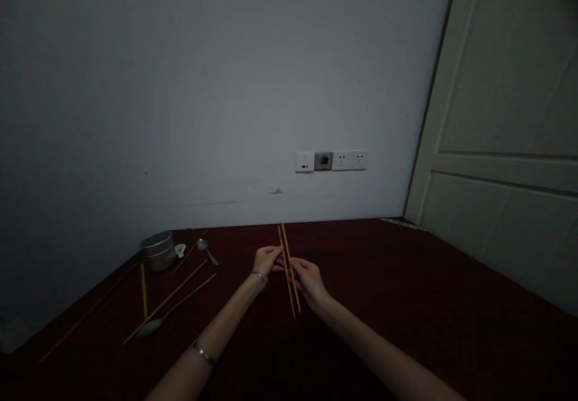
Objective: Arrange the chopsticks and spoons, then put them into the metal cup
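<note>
Two long yellowish chopsticks are held side by side above the dark red table, slanting from upper left to lower right. My left hand pinches the left chopstick near its middle, with a bracelet at the wrist. From the other side, my right hand has its fingers closed on the right chopstick. The two sticks lie close together and nearly parallel. Some fingertips are hidden behind them.
At the left stand a metal pot, a small spoon, a long-handled spoon and several loose sticks, one stick crossing near the large spoon. A wall with sockets borders the back; a panelled door is at right.
</note>
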The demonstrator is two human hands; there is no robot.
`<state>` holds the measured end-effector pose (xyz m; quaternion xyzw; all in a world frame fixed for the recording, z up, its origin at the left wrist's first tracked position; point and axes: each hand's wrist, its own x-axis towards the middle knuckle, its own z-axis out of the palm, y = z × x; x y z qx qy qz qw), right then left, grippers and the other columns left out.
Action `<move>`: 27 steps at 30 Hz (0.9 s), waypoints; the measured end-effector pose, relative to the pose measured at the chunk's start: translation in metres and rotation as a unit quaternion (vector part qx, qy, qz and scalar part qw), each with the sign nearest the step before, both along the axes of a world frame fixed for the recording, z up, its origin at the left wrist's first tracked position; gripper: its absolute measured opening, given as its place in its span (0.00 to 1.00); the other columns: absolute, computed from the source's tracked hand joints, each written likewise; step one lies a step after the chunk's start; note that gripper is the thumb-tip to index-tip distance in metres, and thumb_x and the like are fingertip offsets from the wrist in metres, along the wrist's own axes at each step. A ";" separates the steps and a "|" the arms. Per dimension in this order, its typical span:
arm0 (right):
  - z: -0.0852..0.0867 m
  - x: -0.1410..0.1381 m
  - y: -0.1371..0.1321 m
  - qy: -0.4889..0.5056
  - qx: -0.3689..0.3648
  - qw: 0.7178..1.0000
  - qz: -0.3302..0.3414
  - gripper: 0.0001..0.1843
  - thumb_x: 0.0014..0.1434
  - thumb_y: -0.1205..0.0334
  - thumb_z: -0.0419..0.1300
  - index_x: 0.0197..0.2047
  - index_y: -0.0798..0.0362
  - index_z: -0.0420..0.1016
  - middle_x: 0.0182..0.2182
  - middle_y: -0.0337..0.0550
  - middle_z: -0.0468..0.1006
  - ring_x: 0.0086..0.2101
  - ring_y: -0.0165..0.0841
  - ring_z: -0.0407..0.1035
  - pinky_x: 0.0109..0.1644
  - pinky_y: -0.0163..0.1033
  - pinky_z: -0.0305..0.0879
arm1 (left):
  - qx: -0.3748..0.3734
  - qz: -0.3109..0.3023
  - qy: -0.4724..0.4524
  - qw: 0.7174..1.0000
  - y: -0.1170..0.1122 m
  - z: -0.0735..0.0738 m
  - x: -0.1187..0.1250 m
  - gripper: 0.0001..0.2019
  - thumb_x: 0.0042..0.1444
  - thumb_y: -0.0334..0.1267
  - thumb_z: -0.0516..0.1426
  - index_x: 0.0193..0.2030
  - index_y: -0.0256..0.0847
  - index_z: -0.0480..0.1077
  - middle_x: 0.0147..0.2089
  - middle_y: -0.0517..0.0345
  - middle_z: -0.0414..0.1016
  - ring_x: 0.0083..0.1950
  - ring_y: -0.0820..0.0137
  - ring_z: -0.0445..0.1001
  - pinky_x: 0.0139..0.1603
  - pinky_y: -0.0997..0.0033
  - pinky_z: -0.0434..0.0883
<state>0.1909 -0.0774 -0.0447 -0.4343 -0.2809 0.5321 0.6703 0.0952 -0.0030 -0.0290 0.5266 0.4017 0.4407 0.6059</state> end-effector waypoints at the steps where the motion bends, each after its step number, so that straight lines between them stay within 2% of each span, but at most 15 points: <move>1: 0.000 -0.001 -0.001 -0.002 -0.004 1.000 -0.001 0.13 0.39 0.58 0.63 0.29 0.56 0.73 0.26 0.43 0.76 0.25 0.29 0.69 0.29 0.33 0.64 | -0.002 -0.001 -0.001 1.000 0.000 0.000 0.000 0.12 0.44 0.41 0.60 0.23 0.33 0.66 0.21 0.59 0.67 0.19 0.78 0.67 0.18 0.78 0.68; 6: -0.001 -0.003 -0.006 -0.012 -0.013 1.000 -0.003 0.12 0.39 0.59 0.63 0.29 0.56 0.73 0.24 0.41 0.74 0.25 0.27 0.67 0.28 0.32 0.63 | -0.009 -0.006 0.000 1.000 -0.003 0.000 -0.001 0.11 0.45 0.40 0.60 0.23 0.32 0.67 0.20 0.58 0.68 0.19 0.78 0.67 0.18 0.78 0.68; 12: 0.000 -0.003 -0.008 0.005 -0.005 1.000 0.004 0.11 0.39 0.61 0.63 0.28 0.57 0.72 0.27 0.44 0.74 0.28 0.29 0.68 0.30 0.35 0.66 | -0.009 -0.005 -0.002 1.000 -0.002 -0.003 -0.002 0.11 0.44 0.40 0.60 0.24 0.32 0.67 0.20 0.58 0.68 0.19 0.77 0.67 0.17 0.77 0.68; 18: 0.000 -0.002 -0.009 0.005 -0.023 0.999 0.034 0.11 0.40 0.62 0.64 0.29 0.57 0.72 0.24 0.42 0.74 0.26 0.28 0.67 0.29 0.34 0.65 | -0.005 0.002 0.003 1.000 -0.002 -0.005 -0.001 0.12 0.42 0.41 0.61 0.23 0.32 0.67 0.20 0.59 0.67 0.19 0.77 0.66 0.17 0.78 0.67; 27: 0.004 0.003 -0.011 0.025 -0.025 0.996 0.088 0.16 0.36 0.62 0.67 0.29 0.58 0.70 0.25 0.45 0.76 0.27 0.31 0.71 0.35 0.37 0.66 | 0.011 0.010 0.026 1.000 -0.006 -0.006 -0.002 0.16 0.39 0.45 0.62 0.25 0.32 0.68 0.18 0.61 0.66 0.18 0.78 0.66 0.15 0.81 0.63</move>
